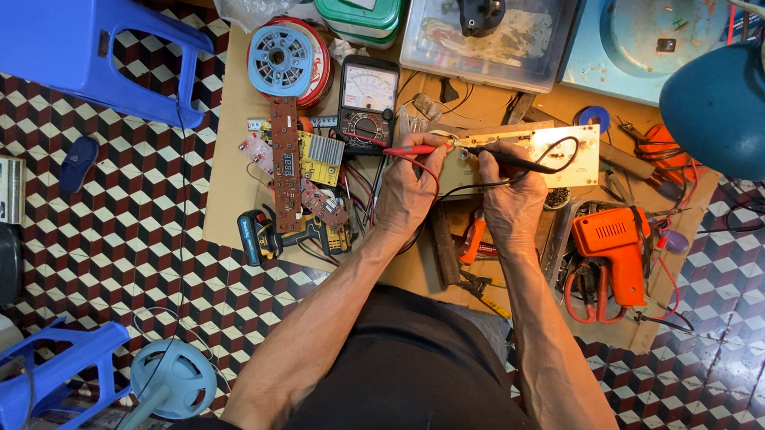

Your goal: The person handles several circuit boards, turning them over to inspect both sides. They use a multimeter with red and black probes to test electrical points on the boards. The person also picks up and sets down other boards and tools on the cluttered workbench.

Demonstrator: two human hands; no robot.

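1. Head view, looking down on a brown wooden sheet (227, 189) laid on the tiled floor.
2. Left hand (410, 190) near the middle of the sheet, fingers curled tight round a red probe (408, 151), pinched like a pencil.
3. Right hand (512, 200) just beside it, fingers closed the same way round a black probe (516, 159).
4. Both probe tips down on the left end of a long white circuit board (569, 146), lying toward the far edge of the sheet, right of the middle.
5. Tips very near each other. Cannot tell which little metal spots they touch.
6. Could slip: one small wobble of a hand, and a tip may slide onto the wrong spot or bump the other tip. Would likely give a wrong reading.
7. Could tug: red and black wires loop under both hands toward the meter (367, 101) at the far edge. A caught wrist may drag a tip off, or pull the meter.
8. Could shift: nothing seen holding the white circuit board down, so a hard push may tip or scoot it.
9. Could snag: orange power tool (612, 244) by the right edge and pliers (473, 239) under the hands, both close enough for an arm or wire to catch.
10. Could knock: green circuit boards (302, 163) piled left of the left hand, loose and easy to bump.
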